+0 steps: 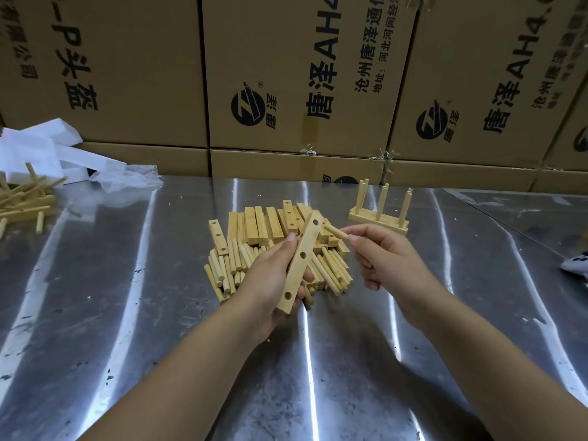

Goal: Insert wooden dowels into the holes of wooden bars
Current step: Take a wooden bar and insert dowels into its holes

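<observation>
Gripping the pale three-holed wooden bar point(301, 260) in our left hand point(276, 281) above the table pile, we should align the short round dowel point(336, 232) pinched by our right hand point(381, 259) squarely with the top hole.

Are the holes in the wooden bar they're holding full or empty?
Empty. All three holes in the bar are bare; the right hand pinches a dowel outside it.

Fairly bright, even light is supplied from overhead. Long white streaks of glare are thrown across the metal table point(133, 281), and soft shadows are cast beneath the arms point(191, 361). The bar point(297, 272) and dowel point(337, 232) are rendered sharp at centre. The boxes point(127, 74) are bowed by wide-angle distortion (worst at the edges), where detail is smeared.
</observation>
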